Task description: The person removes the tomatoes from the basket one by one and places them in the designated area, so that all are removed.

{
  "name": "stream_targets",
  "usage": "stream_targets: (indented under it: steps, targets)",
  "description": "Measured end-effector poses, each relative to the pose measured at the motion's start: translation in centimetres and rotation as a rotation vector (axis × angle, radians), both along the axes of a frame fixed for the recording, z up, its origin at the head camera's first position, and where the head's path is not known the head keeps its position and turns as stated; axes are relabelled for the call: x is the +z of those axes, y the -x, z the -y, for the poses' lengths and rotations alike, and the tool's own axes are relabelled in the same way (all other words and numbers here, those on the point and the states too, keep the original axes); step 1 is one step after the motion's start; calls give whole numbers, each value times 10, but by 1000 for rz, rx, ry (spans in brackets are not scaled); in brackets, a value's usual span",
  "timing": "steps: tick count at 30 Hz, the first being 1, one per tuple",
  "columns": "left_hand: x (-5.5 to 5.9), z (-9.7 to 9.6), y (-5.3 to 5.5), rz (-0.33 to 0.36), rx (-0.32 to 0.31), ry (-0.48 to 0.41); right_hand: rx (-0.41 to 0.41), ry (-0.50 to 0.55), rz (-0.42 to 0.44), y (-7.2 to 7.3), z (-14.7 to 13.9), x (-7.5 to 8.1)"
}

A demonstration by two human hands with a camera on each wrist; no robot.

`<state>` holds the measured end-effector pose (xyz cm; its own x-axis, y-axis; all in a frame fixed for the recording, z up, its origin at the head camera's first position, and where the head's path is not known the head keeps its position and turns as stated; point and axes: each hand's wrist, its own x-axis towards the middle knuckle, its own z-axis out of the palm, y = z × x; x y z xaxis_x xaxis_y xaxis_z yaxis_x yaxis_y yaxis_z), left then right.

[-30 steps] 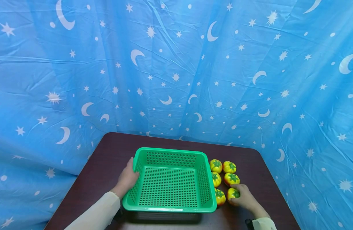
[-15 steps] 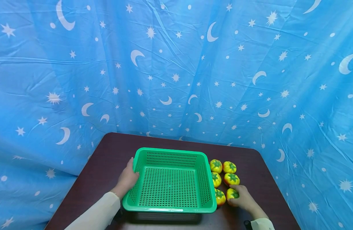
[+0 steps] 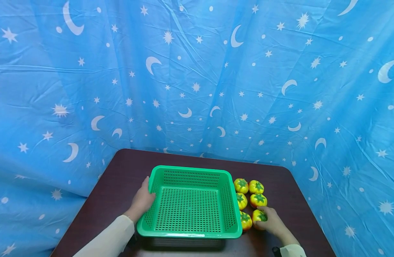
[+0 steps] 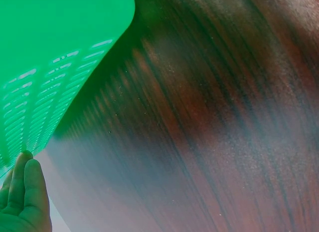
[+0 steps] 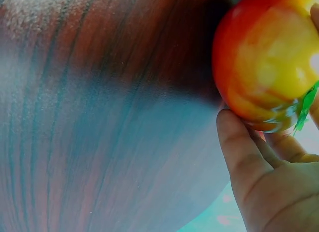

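In the head view my left hand [image 3: 141, 200] grips the left side of a green plastic basket [image 3: 190, 235], thumb over the rim and fingers along the outer wall. The left wrist view shows those fingers [image 4: 34, 184] against the slotted wall of the basket [image 4: 65, 27]. Over on the right, my right hand [image 3: 272, 223] holds the nearest tomato [image 3: 257, 216] of the outer column, a yellow one with red sides and a green leafy top. Seen from the right wrist, the tomato [image 5: 264, 62] sits between the fingers and thumb; part of the right hand [image 5: 269, 187] is cut off.
Several like tomatoes [image 3: 258, 200] stand in two columns right beside the basket's right wall, which overlaps some in the head view. All rest on a dark brown table [image 3: 120, 178] with rounded corners. A blue curtain [image 3: 197, 89] with moons and stars hangs behind.
My right hand has shifted very slightly left with the tomato it holds. My left hand and the basket have stayed where they were.
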<state>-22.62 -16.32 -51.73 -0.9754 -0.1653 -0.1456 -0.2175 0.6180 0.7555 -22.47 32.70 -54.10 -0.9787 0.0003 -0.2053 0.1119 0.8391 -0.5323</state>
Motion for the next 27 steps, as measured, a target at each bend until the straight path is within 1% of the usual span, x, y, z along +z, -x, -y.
stream_targets:
  steps: [7, 11, 17, 20, 27]
  targets:
    - [1, 0, 0, 4, -5, -11, 3, 10, -10, -1, -1, -1]
    - [1, 0, 0, 2, -6, -6, -4, 15, -2, -1, -3, -4]
    - [-1, 0, 0, 4, -2, 1, 7, 29, -17, -2, -6, -5]
    - [-1, 0, 0, 5, -3, 5, 12, 25, -31, -3, -5, -4]
    - [1, 0, 0, 9, -2, 2, -7, 4, -20, -4, 1, 2]
